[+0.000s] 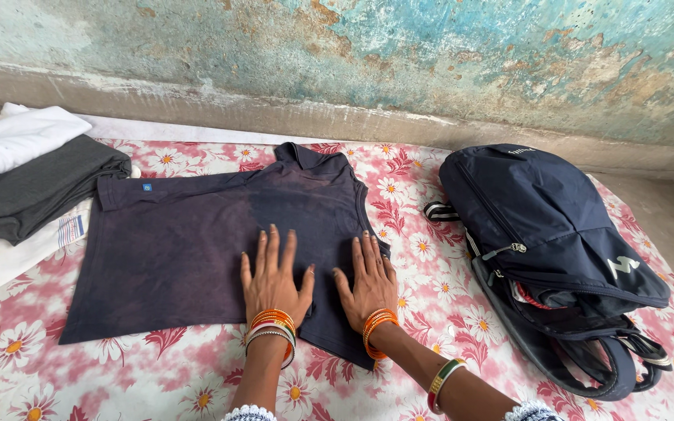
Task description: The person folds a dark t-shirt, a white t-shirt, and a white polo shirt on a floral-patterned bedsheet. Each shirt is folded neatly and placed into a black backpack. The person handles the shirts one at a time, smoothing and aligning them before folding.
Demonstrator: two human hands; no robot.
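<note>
Both hands, the left hand (pixel 274 279) and right hand (pixel 368 281), lie open and flat, gripping nothing, on the dark navy cotton shirt (pixel 196 242) spread on the floral bed (pixel 17 343), beside a navy fabric backpack (pixel 555 249).

The left hand (pixel 273 279) wears stacked orange, white and silver bangles at the wrist; the right hand (pixel 368 282) wears orange ones, plus a striped bangle nearer. Both sleeves have white lacy cuffs.

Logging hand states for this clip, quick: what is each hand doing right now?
Left hand: open, flat on the dark shirt, holding nothing.
Right hand: open, flat on the same shirt, holding nothing.
</note>
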